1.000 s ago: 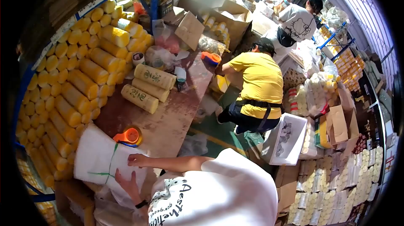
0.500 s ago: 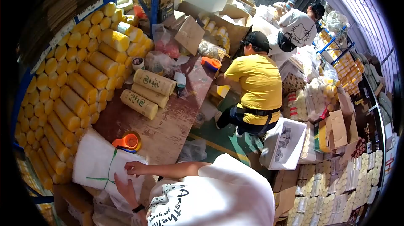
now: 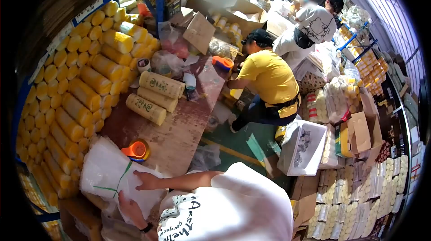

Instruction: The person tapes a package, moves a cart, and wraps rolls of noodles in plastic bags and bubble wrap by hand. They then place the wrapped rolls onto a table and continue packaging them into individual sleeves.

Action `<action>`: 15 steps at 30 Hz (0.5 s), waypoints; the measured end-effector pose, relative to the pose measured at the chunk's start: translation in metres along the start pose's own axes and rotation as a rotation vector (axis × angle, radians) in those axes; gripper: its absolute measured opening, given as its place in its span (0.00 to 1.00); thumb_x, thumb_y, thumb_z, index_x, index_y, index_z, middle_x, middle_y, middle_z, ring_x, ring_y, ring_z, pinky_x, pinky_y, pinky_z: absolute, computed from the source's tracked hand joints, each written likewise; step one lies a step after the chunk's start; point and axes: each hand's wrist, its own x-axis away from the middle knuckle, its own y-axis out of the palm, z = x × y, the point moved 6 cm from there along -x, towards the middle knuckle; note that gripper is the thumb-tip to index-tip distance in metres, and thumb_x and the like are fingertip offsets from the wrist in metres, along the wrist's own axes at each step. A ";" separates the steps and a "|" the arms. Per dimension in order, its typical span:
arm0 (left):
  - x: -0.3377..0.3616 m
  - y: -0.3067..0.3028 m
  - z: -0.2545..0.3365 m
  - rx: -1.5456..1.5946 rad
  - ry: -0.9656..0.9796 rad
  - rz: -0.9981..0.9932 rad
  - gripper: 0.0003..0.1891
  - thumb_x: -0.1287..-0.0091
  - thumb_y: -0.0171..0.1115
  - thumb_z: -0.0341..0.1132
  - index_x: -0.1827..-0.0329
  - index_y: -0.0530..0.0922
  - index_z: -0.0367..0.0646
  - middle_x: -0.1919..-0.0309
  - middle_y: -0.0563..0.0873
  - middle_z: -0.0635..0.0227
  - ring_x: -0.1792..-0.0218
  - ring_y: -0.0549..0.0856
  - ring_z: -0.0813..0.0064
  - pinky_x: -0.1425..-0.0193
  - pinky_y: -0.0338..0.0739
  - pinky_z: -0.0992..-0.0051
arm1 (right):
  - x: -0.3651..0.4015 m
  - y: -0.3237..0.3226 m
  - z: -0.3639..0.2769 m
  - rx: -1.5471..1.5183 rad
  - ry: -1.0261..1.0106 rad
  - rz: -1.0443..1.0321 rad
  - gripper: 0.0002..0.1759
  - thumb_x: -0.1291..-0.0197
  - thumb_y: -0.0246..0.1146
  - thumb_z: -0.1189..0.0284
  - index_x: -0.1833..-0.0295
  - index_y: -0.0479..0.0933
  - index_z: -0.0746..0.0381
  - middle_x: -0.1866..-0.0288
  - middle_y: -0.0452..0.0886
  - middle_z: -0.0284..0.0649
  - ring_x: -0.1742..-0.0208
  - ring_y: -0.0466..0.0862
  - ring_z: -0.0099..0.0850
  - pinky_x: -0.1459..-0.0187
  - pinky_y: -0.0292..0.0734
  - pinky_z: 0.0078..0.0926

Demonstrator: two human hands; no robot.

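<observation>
A stack of thin white plastic sheets or bags (image 3: 101, 160) lies at the near left end of the table, with a green string (image 3: 121, 179) across its top. My right hand (image 3: 147, 181) rests on the stack just right of the string, its fingers spread. Lower down, my left hand (image 3: 130, 208), with a dark band at the wrist, lies at the stack's near side by the string's lower end, fingers apart. Neither hand shows anything gripped. Just beyond the stack is an orange tape dispenser (image 3: 138, 150).
Yellow-ended rolls (image 3: 76, 106) fill the left shelf. Three wrapped rolls (image 3: 146, 109) lie on the brown table (image 3: 175, 140). A person in a yellow shirt (image 3: 271, 77) crouches beyond it, near a white foam box (image 3: 303, 151). Other people are farther back.
My right hand's fingers have opened out from a gathered pose. The string has shifted slightly on the stack. The person in yellow leans farther left, with the head lower.
</observation>
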 end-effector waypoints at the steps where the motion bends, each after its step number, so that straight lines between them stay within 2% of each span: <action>1: 0.004 -0.005 0.007 -0.088 0.013 0.028 0.25 0.49 0.51 0.17 0.44 0.72 0.37 0.48 0.78 0.51 0.46 0.76 0.50 0.44 0.70 0.60 | 0.006 -0.011 -0.016 0.055 0.044 -0.051 0.40 0.50 0.67 0.58 0.36 0.60 0.66 0.53 0.75 0.53 0.51 0.77 0.49 0.48 0.73 0.37; 3: 0.010 -0.020 0.026 -0.178 0.036 0.086 0.25 0.50 0.52 0.18 0.46 0.73 0.39 0.50 0.79 0.53 0.48 0.77 0.51 0.46 0.71 0.59 | 0.014 -0.030 -0.042 0.168 0.133 -0.156 0.40 0.52 0.68 0.62 0.36 0.59 0.65 0.48 0.73 0.54 0.47 0.75 0.48 0.47 0.72 0.39; 6: 0.012 -0.027 0.036 -0.247 0.114 0.104 0.26 0.51 0.55 0.19 0.45 0.73 0.42 0.51 0.79 0.55 0.50 0.77 0.53 0.48 0.72 0.59 | 0.005 -0.047 -0.065 0.391 -0.352 0.253 0.40 0.58 0.69 0.70 0.37 0.62 0.64 0.42 0.67 0.50 0.43 0.70 0.45 0.47 0.70 0.40; 9: 0.015 -0.021 0.059 -0.228 0.227 0.024 0.28 0.52 0.57 0.20 0.43 0.71 0.43 0.52 0.78 0.56 0.49 0.77 0.53 0.48 0.72 0.59 | 0.014 -0.075 -0.104 0.569 -0.667 0.379 0.37 0.63 0.68 0.75 0.41 0.65 0.62 0.43 0.65 0.46 0.42 0.68 0.44 0.49 0.70 0.40; 10: 0.016 -0.019 0.067 -0.214 0.268 -0.012 0.29 0.52 0.57 0.20 0.42 0.70 0.43 0.52 0.78 0.56 0.49 0.76 0.53 0.47 0.72 0.59 | 0.005 -0.070 -0.095 0.529 -0.627 0.278 0.31 0.61 0.66 0.77 0.45 0.68 0.62 0.49 0.69 0.46 0.46 0.71 0.45 0.50 0.70 0.40; 13: 0.019 0.014 0.059 -0.254 0.238 -0.097 0.30 0.52 0.58 0.20 0.41 0.69 0.43 0.51 0.77 0.55 0.47 0.74 0.52 0.46 0.71 0.59 | -0.028 -0.055 -0.048 0.486 -0.467 0.081 0.30 0.61 0.65 0.78 0.47 0.68 0.61 0.53 0.73 0.47 0.49 0.74 0.45 0.53 0.72 0.40; 14: 0.019 0.021 0.058 -0.181 0.228 -0.120 0.30 0.51 0.57 0.20 0.40 0.69 0.43 0.49 0.75 0.55 0.46 0.73 0.52 0.45 0.70 0.60 | -0.030 -0.058 -0.040 0.419 -0.462 0.087 0.28 0.58 0.64 0.77 0.46 0.67 0.61 0.60 0.77 0.46 0.56 0.78 0.46 0.57 0.74 0.41; 15: 0.020 0.022 0.054 -0.157 0.200 -0.113 0.30 0.51 0.57 0.20 0.40 0.69 0.43 0.48 0.74 0.55 0.45 0.73 0.52 0.45 0.70 0.59 | -0.031 -0.056 -0.034 0.449 -0.434 0.075 0.29 0.57 0.63 0.76 0.45 0.67 0.62 0.61 0.77 0.47 0.58 0.79 0.46 0.59 0.75 0.41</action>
